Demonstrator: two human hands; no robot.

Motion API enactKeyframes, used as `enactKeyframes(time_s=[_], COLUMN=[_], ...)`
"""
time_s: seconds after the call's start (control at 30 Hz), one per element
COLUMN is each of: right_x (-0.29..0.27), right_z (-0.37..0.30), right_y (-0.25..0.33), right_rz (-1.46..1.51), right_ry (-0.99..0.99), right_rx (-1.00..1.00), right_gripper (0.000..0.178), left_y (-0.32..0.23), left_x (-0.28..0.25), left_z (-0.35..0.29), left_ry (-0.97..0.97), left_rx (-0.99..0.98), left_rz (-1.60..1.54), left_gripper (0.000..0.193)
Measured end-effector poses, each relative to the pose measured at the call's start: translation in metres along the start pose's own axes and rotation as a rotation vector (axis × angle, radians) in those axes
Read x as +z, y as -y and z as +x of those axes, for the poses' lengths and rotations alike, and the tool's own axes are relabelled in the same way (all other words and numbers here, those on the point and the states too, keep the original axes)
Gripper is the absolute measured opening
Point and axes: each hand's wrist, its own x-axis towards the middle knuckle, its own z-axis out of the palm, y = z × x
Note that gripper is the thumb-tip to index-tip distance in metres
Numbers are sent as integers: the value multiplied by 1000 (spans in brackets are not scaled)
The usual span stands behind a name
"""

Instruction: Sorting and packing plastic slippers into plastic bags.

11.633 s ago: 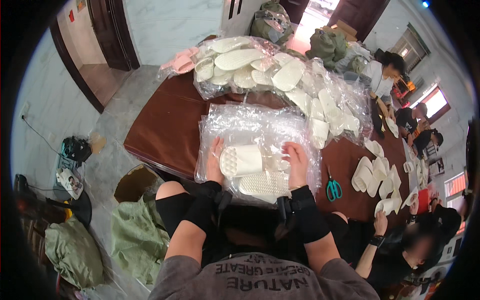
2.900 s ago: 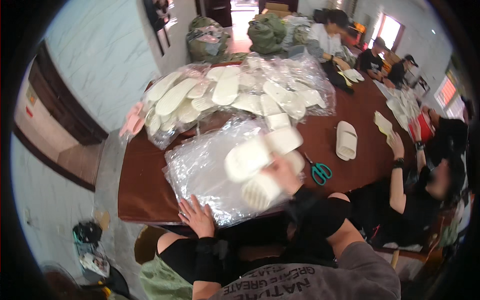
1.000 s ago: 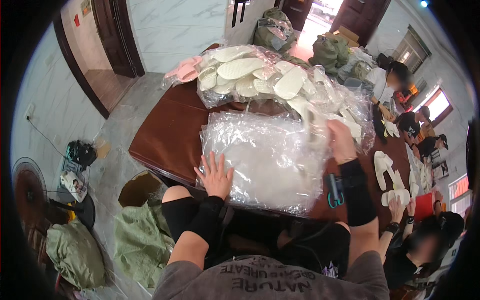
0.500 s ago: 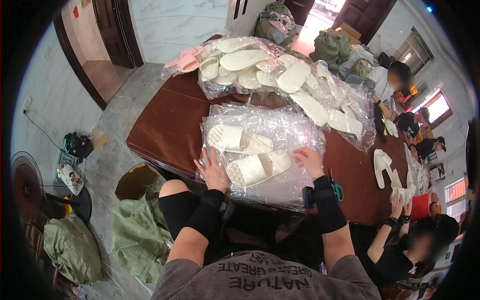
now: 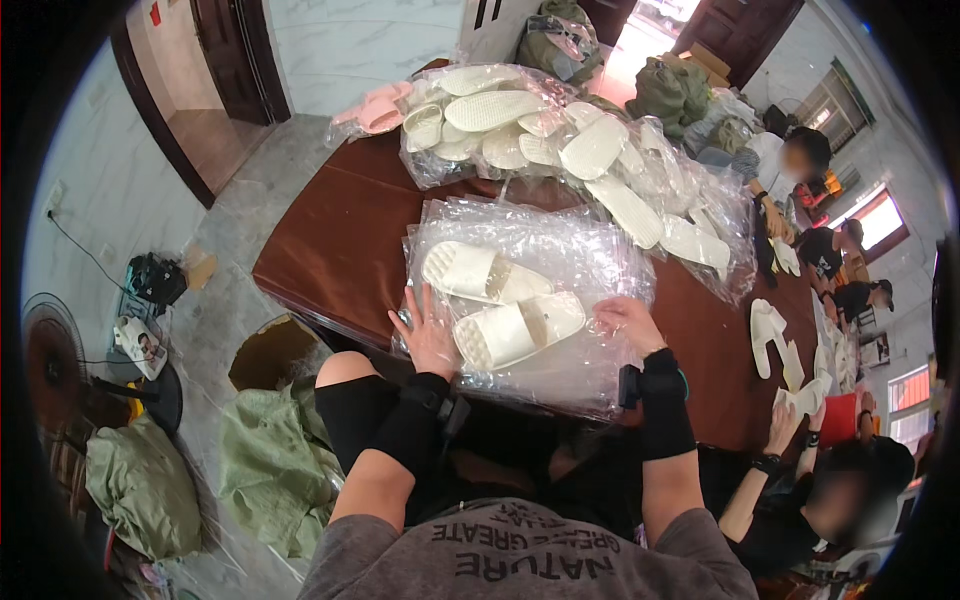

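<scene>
A pair of white slide slippers lies side by side on a stack of clear plastic bags (image 5: 590,375) in front of me. The far slipper (image 5: 470,268) and the near slipper (image 5: 500,335) both have their heels toward the right. My left hand (image 5: 428,335) rests with spread fingers on the bags' left edge, beside the near slipper. To the right of the heels, my right hand (image 5: 628,320) bends its fingers together over the bags. Any thin film between those fingertips cannot be made out. Black sleeves cover both my wrists.
Bagged white slippers (image 5: 495,110) are heaped along the far side of the brown table (image 5: 330,225), with pink slippers (image 5: 378,112) at the heap's left end. Other people work at the right, by loose white slippers (image 5: 765,335). Green sacks (image 5: 270,465) and a fan (image 5: 60,350) stand at left.
Both slippers have shifted slightly on the bags, and the far one now sits more slanted, its heel closer to the near one. My right hand has moved a little right; my left stays put.
</scene>
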Motion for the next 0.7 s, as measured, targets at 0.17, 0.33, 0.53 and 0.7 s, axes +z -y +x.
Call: enactKeyframes(time_s=[0.17, 0.33, 0.53, 0.7], right_x=[39, 70, 64, 42], right_z=[58, 76, 52, 32], right_y=[-9, 7, 16, -20], right_rz=[-304, -1050, -501, -61], right_ry=[72, -8, 174, 108], right_rx=[-549, -645, -402, -255], right_gripper=[45, 48, 53, 39], left_y=[-3, 7, 9, -7], left_x=[-3, 12, 9, -4], left_z=[3, -3, -4, 4], left_ry=[64, -96, -23, -78], left_rx=[-10, 37, 51, -24], left_rz=[42, -74, -212, -134], left_gripper=[57, 55, 59, 62])
